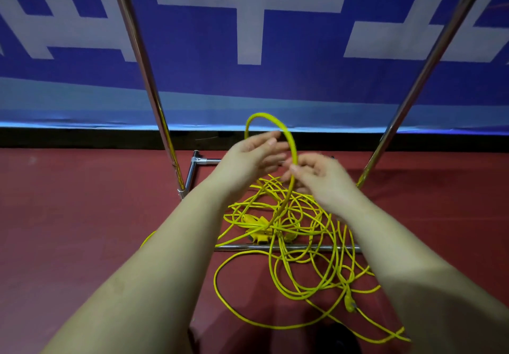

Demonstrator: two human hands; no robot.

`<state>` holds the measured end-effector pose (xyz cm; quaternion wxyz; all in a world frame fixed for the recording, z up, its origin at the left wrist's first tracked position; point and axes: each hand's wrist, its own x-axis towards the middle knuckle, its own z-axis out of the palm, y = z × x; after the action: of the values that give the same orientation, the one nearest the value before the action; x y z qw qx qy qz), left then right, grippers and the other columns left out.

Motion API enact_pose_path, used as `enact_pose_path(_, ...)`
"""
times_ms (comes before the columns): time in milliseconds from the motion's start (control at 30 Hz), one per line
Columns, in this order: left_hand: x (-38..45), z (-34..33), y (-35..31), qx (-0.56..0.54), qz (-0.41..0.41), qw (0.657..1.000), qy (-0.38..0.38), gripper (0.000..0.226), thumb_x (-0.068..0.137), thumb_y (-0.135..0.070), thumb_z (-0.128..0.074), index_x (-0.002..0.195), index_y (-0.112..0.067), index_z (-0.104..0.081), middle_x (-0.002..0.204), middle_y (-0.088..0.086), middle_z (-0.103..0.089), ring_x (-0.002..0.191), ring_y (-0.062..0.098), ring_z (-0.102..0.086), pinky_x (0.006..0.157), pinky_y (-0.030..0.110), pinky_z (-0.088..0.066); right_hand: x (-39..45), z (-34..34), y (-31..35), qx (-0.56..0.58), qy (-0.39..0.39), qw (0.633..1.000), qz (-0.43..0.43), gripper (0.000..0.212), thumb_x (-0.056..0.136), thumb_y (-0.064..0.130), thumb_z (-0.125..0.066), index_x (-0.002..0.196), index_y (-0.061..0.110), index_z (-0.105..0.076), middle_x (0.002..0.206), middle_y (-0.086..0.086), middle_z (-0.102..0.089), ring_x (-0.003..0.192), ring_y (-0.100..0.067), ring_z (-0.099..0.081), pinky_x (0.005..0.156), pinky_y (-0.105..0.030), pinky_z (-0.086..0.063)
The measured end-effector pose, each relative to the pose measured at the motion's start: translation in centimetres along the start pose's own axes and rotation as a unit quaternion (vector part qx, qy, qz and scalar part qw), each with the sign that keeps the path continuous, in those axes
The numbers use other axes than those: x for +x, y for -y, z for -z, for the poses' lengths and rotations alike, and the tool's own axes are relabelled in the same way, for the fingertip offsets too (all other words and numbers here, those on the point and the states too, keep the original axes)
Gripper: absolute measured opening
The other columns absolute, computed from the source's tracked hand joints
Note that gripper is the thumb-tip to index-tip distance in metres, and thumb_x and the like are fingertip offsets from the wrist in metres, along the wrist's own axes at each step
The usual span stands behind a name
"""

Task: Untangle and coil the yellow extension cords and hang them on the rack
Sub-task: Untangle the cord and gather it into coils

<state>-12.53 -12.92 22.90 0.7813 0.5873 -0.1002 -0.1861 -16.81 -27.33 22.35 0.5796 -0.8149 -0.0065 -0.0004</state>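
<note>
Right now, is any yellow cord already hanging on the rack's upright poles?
No, the yellow cords lie tangled on the red floor at the rack base.

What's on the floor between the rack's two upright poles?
Head view: the tangled yellow cords lie piled on the red floor between the left pole and right pole, draped over the rack's low crossbar.

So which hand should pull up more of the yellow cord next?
Probably the left hand. Its fingers look straight and seem to hold nothing, beside the raised loop. The right hand already pinches that loop, so it should keep holding while the left reaches down to the tangled pile.
</note>
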Motion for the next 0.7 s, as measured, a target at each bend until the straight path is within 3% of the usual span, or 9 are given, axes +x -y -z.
enact_pose_path(100,0.2,0.2,1.5,0.123,0.073,0.985,0.096,0.032,0.099,-0.026,-0.044,0.126,-0.013,-0.054,0.118,0.007,-0.066,0.101,0.011,-0.064,0.091,0.022,-0.049,0.9,0.9,2.0,0.166,-0.075,0.983,0.006,0.016,0.097,0.011,-0.044,0.091,0.017,-0.057,0.077,-0.003,-0.064,0.057,-0.004,-0.067,0.054,-0.018,-0.054)
enact_pose_path(167,0.2,0.5,2.2,0.213,0.084,0.963,0.142,0.029,0.096,-0.032,-0.050,0.119,-0.017,-0.059,0.119,0.004,-0.066,0.110,0.014,-0.059,0.101,0.027,-0.042,1.5,1.4,2.6,0.222,-0.110,0.969,-0.003,0.014,0.097,0.015,-0.044,0.090,0.019,-0.055,0.082,-0.003,-0.064,0.062,-0.006,-0.069,0.058,-0.020,-0.056)
enact_pose_path(300,0.7,0.4,2.1,0.225,0.015,0.971,0.081,0.014,0.098,-0.008,-0.045,0.100,-0.010,-0.059,0.084,0.000,-0.064,0.078,0.010,-0.058,0.078,0.018,-0.049,2.6,1.3,1.6,0.247,-0.113,0.962,-0.028,0.014,0.097,0.019,-0.044,0.106,0.016,-0.054,0.100,-0.005,-0.065,0.087,-0.012,-0.068,0.073,-0.027,-0.055)
enact_pose_path(400,0.9,0.7,1.2,0.175,-0.043,0.984,-0.004,0.016,0.097,-0.008,-0.047,0.092,-0.015,-0.061,0.077,0.002,-0.064,0.061,0.005,-0.063,0.066,0.020,-0.053,2.6,0.7,0.2,0.161,-0.025,0.985,-0.059,0.036,0.092,0.022,-0.053,0.127,0.016,-0.049,0.116,-0.003,-0.063,0.101,-0.008,-0.063,0.083,-0.025,-0.049)
enact_pose_path(467,0.9,0.7,0.4,0.114,-0.059,0.991,-0.037,0.015,0.096,-0.009,-0.049,0.090,-0.015,-0.062,0.076,0.002,-0.065,0.058,0.005,-0.064,0.063,0.022,-0.054,1.8,-0.2,-0.8,0.035,0.086,0.993,-0.067,0.027,0.088,0.020,-0.061,0.114,0.024,-0.056,0.109,0.005,-0.067,0.093,0.003,-0.063,0.086,-0.019,-0.049)
enact_pose_path(500,0.8,0.6,0.1,0.076,-0.055,0.994,-0.045,0.013,0.096,-0.010,-0.050,0.090,-0.014,-0.061,0.075,0.002,-0.066,0.057,0.007,-0.064,0.061,0.023,-0.055,1.4,-0.7,-1.2,-0.029,0.122,0.990,-0.066,0.020,0.087,0.020,-0.063,0.106,0.024,-0.060,0.106,0.003,-0.068,0.093,0.000,-0.064,0.091,-0.023,-0.048)
enact_pose_path(600,0.8,0.5,-0.4,-0.009,-0.043,0.996,-0.075,0.008,0.095,-0.012,-0.052,0.092,-0.011,-0.060,0.080,0.005,-0.068,0.061,0.009,-0.067,0.060,0.024,-0.056,1.6,-1.4,-1.9,-0.125,0.079,0.988,-0.032,0.011,0.089,0.020,-0.061,0.096,0.012,-0.064,0.101,-0.020,-0.069,0.099,-0.035,-0.063,0.090,-0.043,-0.047)
enact_pose_path(667,0.9,0.5,-0.4,-0.031,-0.045,0.996,-0.072,0.011,0.095,-0.010,-0.053,0.105,-0.010,-0.058,0.089,0.006,-0.068,0.069,0.009,-0.069,0.064,0.022,-0.057,1.7,-1.2,-1.3,-0.122,0.043,0.992,-0.004,0.007,0.091,0.017,-0.057,0.090,0.016,-0.063,0.090,-0.018,-0.071,0.085,-0.037,-0.064,0.078,-0.038,-0.047)
enact_pose_path(700,0.8,0.5,-0.4,-0.020,-0.041,0.997,-0.056,0.020,0.094,-0.008,-0.053,0.114,-0.009,-0.056,0.092,0.005,-0.067,0.073,0.008,-0.069,0.067,0.020,-0.056,1.7,-1.0,-0.9,-0.116,0.017,0.993,0.011,0.010,0.092,0.015,-0.055,0.086,0.020,-0.062,0.084,-0.011,-0.072,0.077,-0.030,-0.064,0.075,-0.035,-0.047)
